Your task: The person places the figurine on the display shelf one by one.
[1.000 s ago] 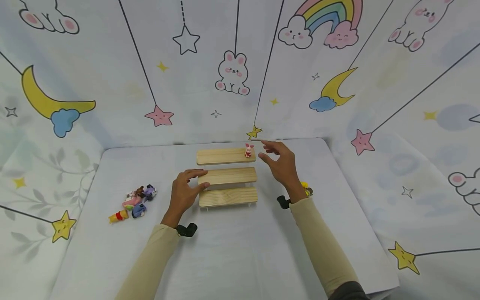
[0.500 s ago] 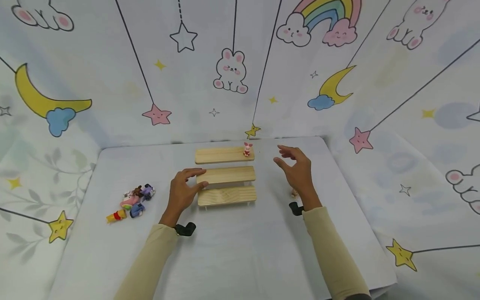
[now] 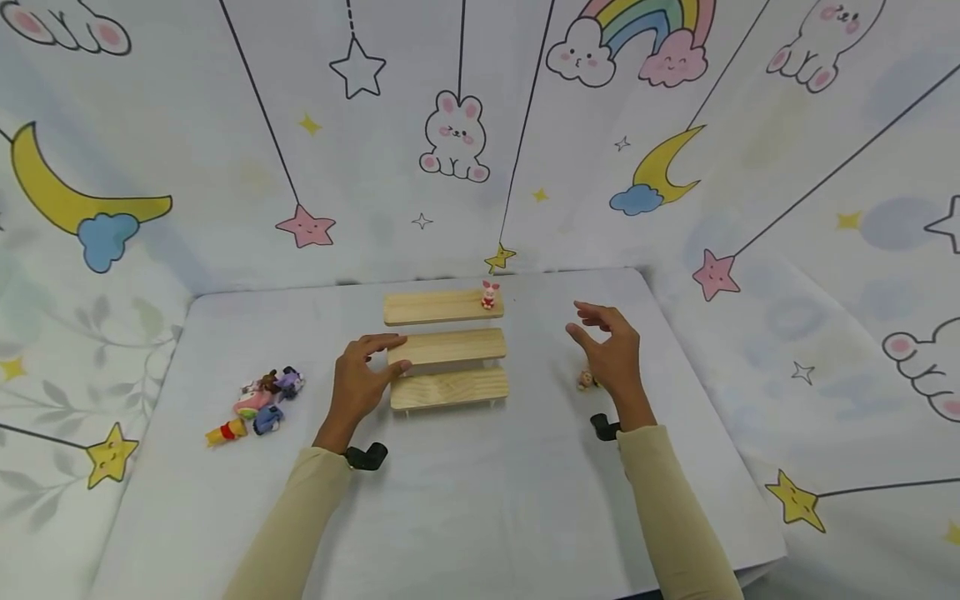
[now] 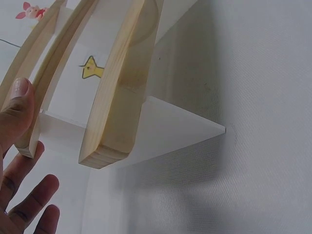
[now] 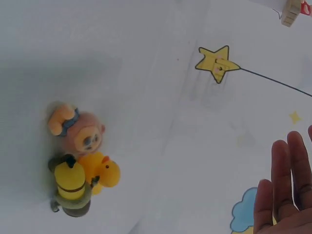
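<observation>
My left hand (image 3: 358,382) grips the left end of the middle board of a three-step wooden shelf (image 3: 448,346); the left wrist view shows the thumb (image 4: 17,114) against that board (image 4: 61,58) and a finger under its end. A pink piglet figurine (image 3: 489,295) stands at the right end of the top board. Right of the shelf, my right hand (image 3: 617,354) is in the air, fingers loosely bent with nothing between them. Close by it lies a small brown-faced figurine (image 5: 83,131); a yellow duck (image 5: 101,170) and a yellow-headed figure (image 5: 71,185) lie against it, hidden by the hand in the head view.
At the left of the white table (image 3: 450,500) lies a heap of several small figurines (image 3: 258,400), with a yellow-and-red bear (image 3: 227,432) at its front. A printed cloth backdrop (image 3: 375,167) rises behind and at both sides. White supports (image 4: 175,129) carry the boards.
My right hand has moved away from the piglet figurine, right and slightly nearer, with empty fingers. The left hand keeps its place on the shelf. The head view has shifted slightly.
</observation>
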Demonstrator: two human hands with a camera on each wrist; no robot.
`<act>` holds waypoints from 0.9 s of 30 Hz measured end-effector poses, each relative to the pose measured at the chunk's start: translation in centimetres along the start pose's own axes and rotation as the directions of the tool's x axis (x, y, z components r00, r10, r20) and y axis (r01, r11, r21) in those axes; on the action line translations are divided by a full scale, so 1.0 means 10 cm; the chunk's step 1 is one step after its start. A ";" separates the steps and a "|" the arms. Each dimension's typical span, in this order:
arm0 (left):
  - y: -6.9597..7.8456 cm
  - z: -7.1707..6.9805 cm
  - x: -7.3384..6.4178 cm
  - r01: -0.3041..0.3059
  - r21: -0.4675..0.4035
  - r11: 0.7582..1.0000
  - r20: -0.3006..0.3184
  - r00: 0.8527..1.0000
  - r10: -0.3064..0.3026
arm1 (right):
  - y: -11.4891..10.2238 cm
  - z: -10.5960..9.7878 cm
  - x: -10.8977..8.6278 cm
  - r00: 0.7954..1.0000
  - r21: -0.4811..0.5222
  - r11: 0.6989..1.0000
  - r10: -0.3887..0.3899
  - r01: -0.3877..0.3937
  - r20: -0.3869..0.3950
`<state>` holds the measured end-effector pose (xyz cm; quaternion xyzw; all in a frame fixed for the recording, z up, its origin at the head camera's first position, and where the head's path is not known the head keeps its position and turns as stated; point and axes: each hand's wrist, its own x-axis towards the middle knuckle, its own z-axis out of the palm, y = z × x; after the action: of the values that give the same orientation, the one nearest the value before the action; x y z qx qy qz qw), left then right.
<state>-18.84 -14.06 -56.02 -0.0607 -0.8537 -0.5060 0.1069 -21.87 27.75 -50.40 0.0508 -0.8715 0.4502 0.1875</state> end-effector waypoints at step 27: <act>-0.01 0.00 0.00 0.004 -0.001 1.000 0.004 1.000 -0.004 | 0.58 -0.15 -0.40 0.981 -0.124 0.973 0.195 -0.193 0.003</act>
<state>-18.88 -14.10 -56.15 -0.0600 -0.8538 -0.5065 0.1038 -19.22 32.03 -55.57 -0.0428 -0.8999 0.4112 0.1387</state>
